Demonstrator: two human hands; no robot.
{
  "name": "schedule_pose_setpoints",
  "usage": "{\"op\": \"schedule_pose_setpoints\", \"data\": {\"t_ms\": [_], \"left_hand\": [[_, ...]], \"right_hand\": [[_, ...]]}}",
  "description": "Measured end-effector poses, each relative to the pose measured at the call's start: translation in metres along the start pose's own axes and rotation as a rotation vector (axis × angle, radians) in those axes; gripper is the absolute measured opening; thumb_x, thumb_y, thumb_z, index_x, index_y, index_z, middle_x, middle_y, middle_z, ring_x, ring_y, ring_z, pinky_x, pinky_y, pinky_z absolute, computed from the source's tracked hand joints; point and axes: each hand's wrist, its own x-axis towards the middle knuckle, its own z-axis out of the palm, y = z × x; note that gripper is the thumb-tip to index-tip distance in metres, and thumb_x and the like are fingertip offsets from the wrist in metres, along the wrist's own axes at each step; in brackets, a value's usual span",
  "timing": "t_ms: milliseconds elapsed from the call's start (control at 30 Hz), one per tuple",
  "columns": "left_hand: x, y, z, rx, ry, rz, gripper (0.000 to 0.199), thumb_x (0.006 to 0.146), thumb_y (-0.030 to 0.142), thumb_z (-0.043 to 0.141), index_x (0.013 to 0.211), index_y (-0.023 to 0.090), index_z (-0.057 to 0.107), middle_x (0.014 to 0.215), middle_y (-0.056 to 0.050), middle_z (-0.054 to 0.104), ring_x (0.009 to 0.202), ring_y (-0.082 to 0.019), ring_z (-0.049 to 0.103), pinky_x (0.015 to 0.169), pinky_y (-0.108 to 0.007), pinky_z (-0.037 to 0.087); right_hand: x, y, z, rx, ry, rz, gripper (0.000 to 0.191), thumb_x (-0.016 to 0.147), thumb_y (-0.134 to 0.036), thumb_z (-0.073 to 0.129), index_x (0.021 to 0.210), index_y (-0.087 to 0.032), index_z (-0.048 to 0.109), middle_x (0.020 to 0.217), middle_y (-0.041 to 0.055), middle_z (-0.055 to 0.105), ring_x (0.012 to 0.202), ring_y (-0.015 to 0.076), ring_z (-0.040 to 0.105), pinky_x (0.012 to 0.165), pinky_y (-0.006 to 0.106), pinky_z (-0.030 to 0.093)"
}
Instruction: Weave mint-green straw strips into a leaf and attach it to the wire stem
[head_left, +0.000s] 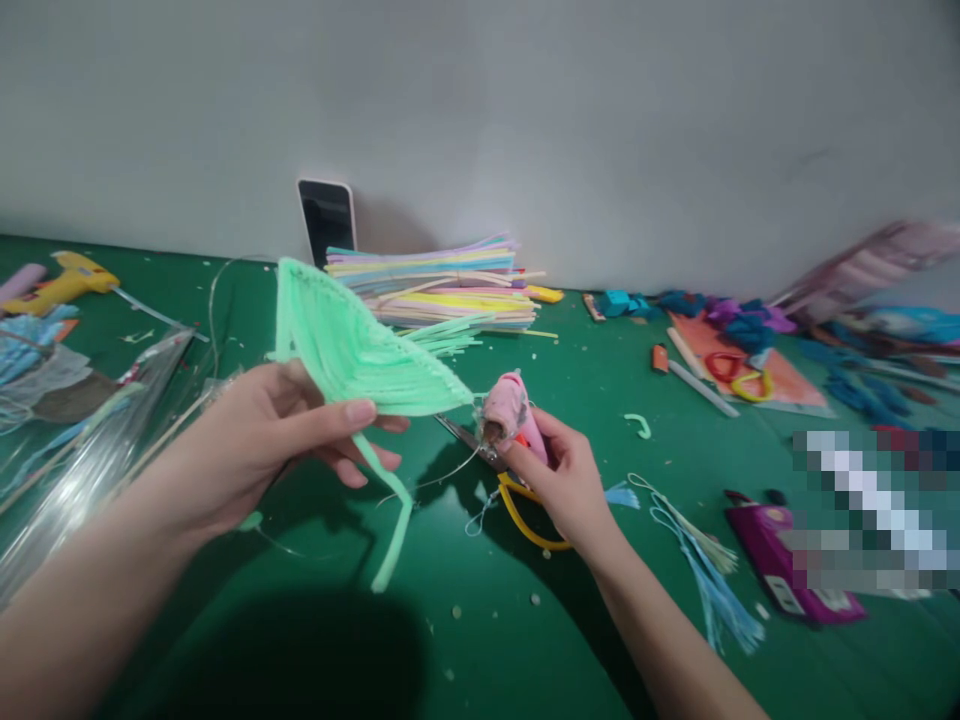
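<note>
Two-handed, reaches in from the lower corners. Pinches with the left hand [281, 430], thumb over fingers, a ridged, mint-green leaf shape [360, 355] with bent stem [391, 540], above the green table [315, 560]. Wraps the right hand [559, 470] round a pink glue gun [511, 400] beside the leaf's tip. Shows labels [784, 594] on a purple packet [763, 545], too blurred to read.

The right hand [561, 478] hides part of the pink tool [508, 403].

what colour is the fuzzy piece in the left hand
Mint green; the fuzzy piece in the left hand shows clearly in the head view.
</note>
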Motion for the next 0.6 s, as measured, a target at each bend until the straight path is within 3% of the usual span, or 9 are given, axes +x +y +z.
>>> {"op": "schedule_pose_setpoints", "data": {"t_ms": [400, 600], "left_hand": [[-0.0007, 0.0012, 0.0017, 0.027, -0.063, -0.035, 0.014, 0.071, 0.027, 0.081, 0.077, 0.015, 0.076, 0.076, -0.008, 0.079, 0.062, -0.024, 0.076, 0.047, -0.02, 0.06], [-0.0015, 0.0003, -0.0017, 0.034, -0.019, 0.005, 0.015, 0.072, 0.03, 0.08, 0.079, 0.017, 0.076, 0.08, -0.008, 0.08, 0.059, -0.023, 0.076, 0.047, -0.022, 0.06]], "right_hand": [[0.0026, -0.0002, 0.0013, 0.045, -0.001, -0.003, 0.02, 0.079, -0.035, 0.066, 0.075, -0.017, 0.061, 0.062, -0.0046, 0.042, 0.058, 0.0103, 0.031, 0.053, 0.025, 0.025], [0.0003, 0.0016, -0.0017, -0.003, -0.013, 0.005, 0.017, 0.078, -0.033, 0.065, 0.077, -0.017, 0.062, 0.063, -0.004, 0.044, 0.058, 0.0105, 0.033, 0.053, 0.025, 0.027]]}}
